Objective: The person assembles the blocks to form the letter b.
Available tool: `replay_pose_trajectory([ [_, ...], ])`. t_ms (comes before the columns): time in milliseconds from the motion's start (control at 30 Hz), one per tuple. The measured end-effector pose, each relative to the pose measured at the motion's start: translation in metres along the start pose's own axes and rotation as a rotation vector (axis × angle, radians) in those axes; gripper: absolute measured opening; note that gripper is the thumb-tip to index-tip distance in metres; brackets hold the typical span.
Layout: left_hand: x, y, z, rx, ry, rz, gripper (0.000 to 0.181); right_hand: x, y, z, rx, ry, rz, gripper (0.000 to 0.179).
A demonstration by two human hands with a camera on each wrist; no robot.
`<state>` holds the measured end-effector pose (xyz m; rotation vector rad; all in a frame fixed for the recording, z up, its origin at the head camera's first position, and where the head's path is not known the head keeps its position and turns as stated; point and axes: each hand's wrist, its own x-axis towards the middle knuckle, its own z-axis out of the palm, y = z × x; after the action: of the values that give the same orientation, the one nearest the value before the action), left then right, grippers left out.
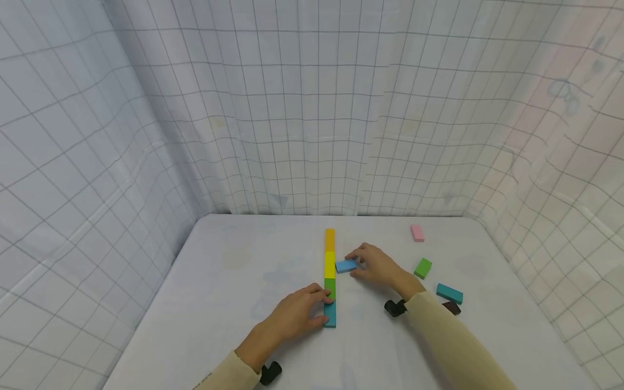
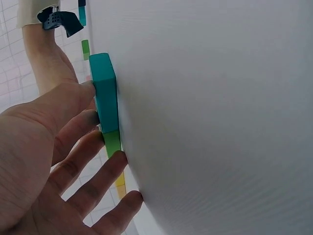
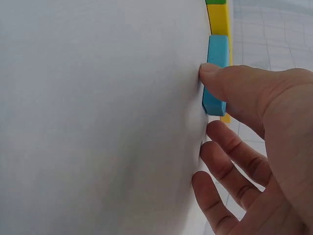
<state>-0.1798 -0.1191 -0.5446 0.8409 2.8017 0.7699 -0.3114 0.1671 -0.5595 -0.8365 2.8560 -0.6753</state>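
A straight row of flat blocks runs away from me on the white table: teal point(image 1: 331, 315) nearest, then green point(image 1: 330, 285), yellow point(image 1: 330, 265) and orange point(image 1: 330, 240). My left hand point(image 1: 296, 311) rests along the row's left side, its thumb and fingertips touching the teal and green blocks. To the right of the row, my right hand point(image 1: 378, 266) pinches a light blue block point(image 3: 217, 51) between thumb and fingers. That block lies slightly askew, its left end right at the yellow block's side.
At the right of the table point(image 1: 234, 281) lie a pink block point(image 1: 417, 233), a second green block point(image 1: 423, 268), a second teal block point(image 1: 449, 293) and a dark brown block point(image 1: 452, 307) partly hidden by my right sleeve. White gridded cloth point(image 1: 312, 108) hangs behind and on both sides.
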Motion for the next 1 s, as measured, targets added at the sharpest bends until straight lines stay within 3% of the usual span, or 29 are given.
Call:
replay_pose_trajectory([
  [567, 0.002, -0.001, 0.002, 0.012, -0.014, -0.029, 0.041, -0.024, 0.013, -0.009, 0.009, 0.003, 0.121, 0.054],
  [1000, 0.000, 0.000, 0.000, -0.006, -0.001, -0.006, 0.041, -0.053, 0.036, -0.023, 0.024, 0.066, 0.034, 0.054],
])
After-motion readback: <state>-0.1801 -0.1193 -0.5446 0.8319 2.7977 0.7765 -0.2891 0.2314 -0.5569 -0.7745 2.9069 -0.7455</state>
